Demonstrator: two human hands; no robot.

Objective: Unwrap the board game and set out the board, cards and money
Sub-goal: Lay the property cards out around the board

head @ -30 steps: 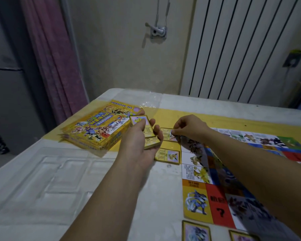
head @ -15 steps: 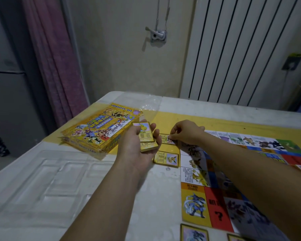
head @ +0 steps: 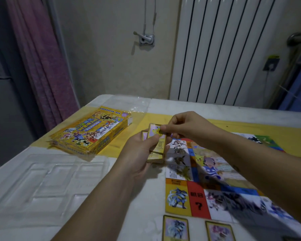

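My left hand [head: 139,153] grips a stack of yellow-bordered cards [head: 157,139] above the table. My right hand [head: 182,125] pinches the top card of that stack at its upper edge. The colourful game board [head: 198,188] lies flat at the right, partly hidden by my right forearm. A card [head: 155,157] lies on the table just left of the board, mostly hidden under my left hand. Two more cards [head: 175,229] lie face up by the board's near edge. The yellow game box [head: 90,133] sits at the far left.
A clear plastic insert tray [head: 47,181] lies on the white table at the near left. Crumpled clear wrap [head: 134,105] sits behind the box. A yellow mat [head: 233,126] lies under the board. A white radiator [head: 221,49] and a pink curtain [head: 42,58] stand behind the table.
My right hand has lifted off the card row beside the board and moved up to the stack in my left hand, now pinching the top card.
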